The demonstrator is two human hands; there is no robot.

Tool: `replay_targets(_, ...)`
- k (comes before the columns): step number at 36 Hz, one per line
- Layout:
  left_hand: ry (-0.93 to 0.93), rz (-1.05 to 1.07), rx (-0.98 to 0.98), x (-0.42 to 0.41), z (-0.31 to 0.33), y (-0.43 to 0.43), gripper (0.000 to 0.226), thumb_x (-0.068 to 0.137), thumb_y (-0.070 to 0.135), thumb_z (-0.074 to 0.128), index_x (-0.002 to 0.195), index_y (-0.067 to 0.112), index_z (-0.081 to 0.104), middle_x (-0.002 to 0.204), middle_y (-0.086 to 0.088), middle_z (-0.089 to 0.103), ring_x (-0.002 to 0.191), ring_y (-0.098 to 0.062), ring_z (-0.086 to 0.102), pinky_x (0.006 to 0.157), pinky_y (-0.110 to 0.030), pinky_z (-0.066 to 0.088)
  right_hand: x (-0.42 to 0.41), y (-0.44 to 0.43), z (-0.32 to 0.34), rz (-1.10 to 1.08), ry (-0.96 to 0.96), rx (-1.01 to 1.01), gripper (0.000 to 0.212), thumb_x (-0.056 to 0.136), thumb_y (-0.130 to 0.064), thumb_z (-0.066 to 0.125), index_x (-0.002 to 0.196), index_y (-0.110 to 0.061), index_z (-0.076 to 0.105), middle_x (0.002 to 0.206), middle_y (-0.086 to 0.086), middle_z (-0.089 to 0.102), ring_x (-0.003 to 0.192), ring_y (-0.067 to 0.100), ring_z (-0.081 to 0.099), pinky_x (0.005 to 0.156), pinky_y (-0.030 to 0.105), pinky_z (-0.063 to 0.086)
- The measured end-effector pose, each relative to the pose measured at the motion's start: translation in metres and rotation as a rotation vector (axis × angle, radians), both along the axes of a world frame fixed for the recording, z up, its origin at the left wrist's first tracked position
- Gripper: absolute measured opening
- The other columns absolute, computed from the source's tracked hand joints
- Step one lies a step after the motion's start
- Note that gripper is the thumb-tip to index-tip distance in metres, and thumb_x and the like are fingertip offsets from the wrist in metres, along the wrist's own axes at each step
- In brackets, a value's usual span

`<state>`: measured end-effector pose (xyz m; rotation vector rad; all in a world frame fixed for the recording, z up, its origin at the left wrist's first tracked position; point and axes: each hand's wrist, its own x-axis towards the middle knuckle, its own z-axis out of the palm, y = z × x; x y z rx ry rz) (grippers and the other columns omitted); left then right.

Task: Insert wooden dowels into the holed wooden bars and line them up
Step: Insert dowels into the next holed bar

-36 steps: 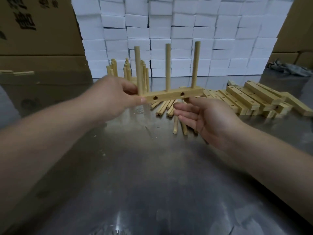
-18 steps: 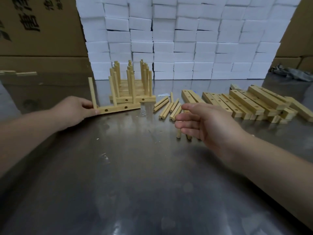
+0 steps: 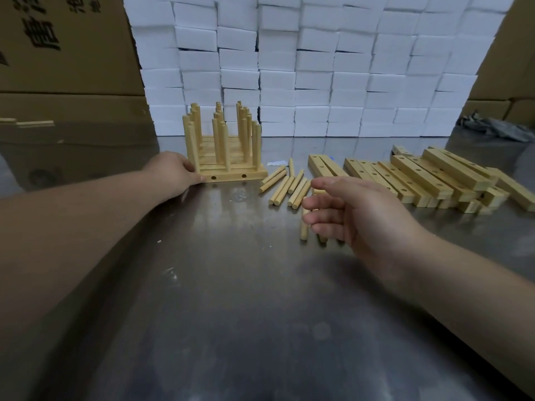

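Note:
A wooden bar with three upright dowels (image 3: pixel 235 177) stands at the front of a row of several finished bars (image 3: pixel 221 153) on the steel table. My left hand (image 3: pixel 173 175) rests against this front bar's left end, fingers touching it. Loose dowels (image 3: pixel 285 185) lie flat to the right of the row. My right hand (image 3: pixel 350 215) hovers over some of these dowels with fingers spread and nothing in it. A pile of holed bars without dowels (image 3: pixel 428 178) lies further right.
A wall of white foam blocks (image 3: pixel 304 68) stands behind the work area. Cardboard boxes (image 3: pixel 63 53) flank it on the left and right. A grey crumpled cloth (image 3: pixel 492 128) lies at the back right. The steel table (image 3: pixel 246 299) stretches bare toward me.
My left hand carried the bar with three dowels from mid-air down to the table and pushed it right against the row of finished bars. My right hand stayed over the loose dowels.

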<state>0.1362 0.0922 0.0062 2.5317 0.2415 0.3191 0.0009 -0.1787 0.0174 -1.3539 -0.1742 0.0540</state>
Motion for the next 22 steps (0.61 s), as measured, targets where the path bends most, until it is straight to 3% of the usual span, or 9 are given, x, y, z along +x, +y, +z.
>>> replay_targets(7, -0.035, 0.073, 0.09, 0.005, -0.002, -0.009, 0.036, 0.08, 0.039, 0.068, 0.057, 0.018, 0.05, 0.063, 0.001, 0.052, 0.058, -0.015, 0.048, 0.052, -0.025, 0.036, 0.0, 0.001, -0.001, -0.009, -0.005, -0.02, 0.015, 0.093, -0.015, 0.052, 0.101, -0.007, 0.061, 0.068, 0.006, 0.068, 0.059, 0.017, 0.065, 0.053, 0.023, 0.054)
replay_targets(12, -0.152, 0.125, 0.121, -0.011, 0.0, -0.024, 0.026, 0.08, 0.037, 0.058, 0.089, 0.014, 0.049, 0.079, -0.003, 0.054, 0.072, -0.023, 0.052, 0.05, -0.029, 0.031, -0.001, 0.001, 0.002, -0.042, -0.002, -0.035, 0.015, 0.093, -0.015, 0.052, 0.103, -0.007, 0.061, 0.067, 0.005, 0.068, 0.058, 0.016, 0.064, 0.052, 0.023, 0.053)
replay_targets(15, -0.151, -0.039, 0.127, -0.024, -0.003, -0.048, 0.017, 0.084, 0.036, 0.05, 0.082, 0.02, 0.054, 0.078, 0.001, 0.056, 0.069, -0.016, 0.051, 0.053, -0.027, 0.033, -0.002, 0.001, 0.004, -0.094, -0.003, -0.047, 0.014, 0.093, -0.014, 0.053, 0.101, -0.007, 0.061, 0.064, 0.004, 0.067, 0.055, 0.015, 0.062, 0.051, 0.022, 0.051)
replay_targets(17, -0.099, -0.167, 0.138, -0.032, -0.006, -0.067, 0.017, 0.087, 0.036, 0.05, 0.088, 0.023, 0.06, 0.083, 0.004, 0.061, 0.068, -0.008, 0.051, 0.053, -0.024, 0.034, 0.0, 0.0, 0.005, -0.166, -0.036, -0.093, 0.011, 0.093, -0.011, 0.051, 0.095, -0.009, 0.062, 0.061, 0.001, 0.066, 0.053, 0.013, 0.06, 0.049, 0.022, 0.049)
replay_targets(20, -0.051, -0.27, 0.137, -0.036, -0.008, -0.094, 0.031, 0.089, 0.035, 0.048, 0.118, 0.031, 0.058, 0.118, 0.003, 0.059, 0.087, -0.012, 0.055, 0.068, -0.026, 0.043, 0.005, -0.008, 0.008, -0.359, -0.151, -0.335, 0.016, 0.092, -0.012, 0.05, 0.088, -0.021, 0.063, 0.065, -0.007, 0.067, 0.057, 0.008, 0.058, 0.052, 0.022, 0.047)
replay_targets(22, -0.036, -0.293, 0.123, -0.037, -0.008, -0.106, 0.037, 0.09, 0.031, 0.046, 0.126, 0.03, 0.054, 0.129, 0.001, 0.055, 0.103, -0.021, 0.056, 0.083, -0.031, 0.046, 0.011, -0.02, 0.01, -0.498, -0.261, -0.601, 0.018, 0.092, -0.019, 0.049, 0.096, -0.028, 0.064, 0.075, -0.01, 0.066, 0.056, 0.005, 0.056, 0.049, 0.022, 0.045)
